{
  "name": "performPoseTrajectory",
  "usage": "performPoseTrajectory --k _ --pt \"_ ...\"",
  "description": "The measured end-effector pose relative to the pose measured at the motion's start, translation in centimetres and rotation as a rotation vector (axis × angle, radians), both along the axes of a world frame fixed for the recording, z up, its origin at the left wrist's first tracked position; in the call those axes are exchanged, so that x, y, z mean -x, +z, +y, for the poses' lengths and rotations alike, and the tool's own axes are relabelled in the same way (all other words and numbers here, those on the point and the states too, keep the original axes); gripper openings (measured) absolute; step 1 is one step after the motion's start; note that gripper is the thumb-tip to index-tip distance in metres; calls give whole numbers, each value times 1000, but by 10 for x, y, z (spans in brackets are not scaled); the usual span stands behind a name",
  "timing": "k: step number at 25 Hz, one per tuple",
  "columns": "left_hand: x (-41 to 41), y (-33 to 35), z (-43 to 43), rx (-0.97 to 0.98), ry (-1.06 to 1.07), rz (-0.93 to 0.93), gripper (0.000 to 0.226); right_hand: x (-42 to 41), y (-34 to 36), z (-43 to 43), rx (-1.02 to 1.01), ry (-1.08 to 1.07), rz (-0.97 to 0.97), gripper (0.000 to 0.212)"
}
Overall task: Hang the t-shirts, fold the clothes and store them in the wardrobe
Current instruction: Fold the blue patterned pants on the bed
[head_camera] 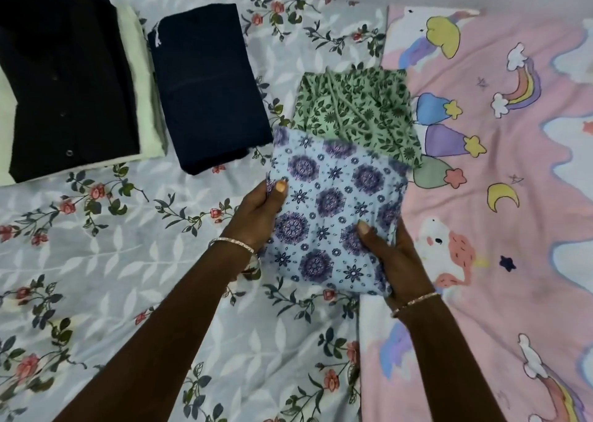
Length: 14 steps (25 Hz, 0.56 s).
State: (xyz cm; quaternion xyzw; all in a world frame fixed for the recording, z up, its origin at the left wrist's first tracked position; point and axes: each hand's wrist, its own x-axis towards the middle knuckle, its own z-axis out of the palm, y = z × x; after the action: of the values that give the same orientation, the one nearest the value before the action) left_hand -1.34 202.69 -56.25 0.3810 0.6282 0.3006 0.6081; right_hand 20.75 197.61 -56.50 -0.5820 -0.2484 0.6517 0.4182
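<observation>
A folded light-blue garment with purple medallion print [333, 203] is held over the bed in both hands. My left hand [256, 213] grips its left edge, thumb on top. My right hand [391, 254] grips its lower right side, thumb on top and fingers underneath. Its far edge overlaps a folded green leaf-print garment [359, 107] lying on the bed behind it. A folded dark navy garment [205, 87] lies to the left. At the far left, a folded black buttoned garment [64, 84] sits on a cream one [144, 100].
The bed carries a grey sheet with a rose print [128, 261] on the left. A pink cartoon-print blanket with rainbows and stars [500, 197] covers the right side.
</observation>
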Motion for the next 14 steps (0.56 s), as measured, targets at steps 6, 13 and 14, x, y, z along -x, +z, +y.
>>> performPoseTrajectory --k 6,13,14 --pt "-49 5 96 -201 36 5 42 -53 23 142 -157 158 -200 64" --pt "-78 -49 177 -213 98 261 42 -84 -29 245 -276 384 -470 40" --pt "-75 -61 179 -200 72 324 40 -87 -42 248 -263 393 -518 40"
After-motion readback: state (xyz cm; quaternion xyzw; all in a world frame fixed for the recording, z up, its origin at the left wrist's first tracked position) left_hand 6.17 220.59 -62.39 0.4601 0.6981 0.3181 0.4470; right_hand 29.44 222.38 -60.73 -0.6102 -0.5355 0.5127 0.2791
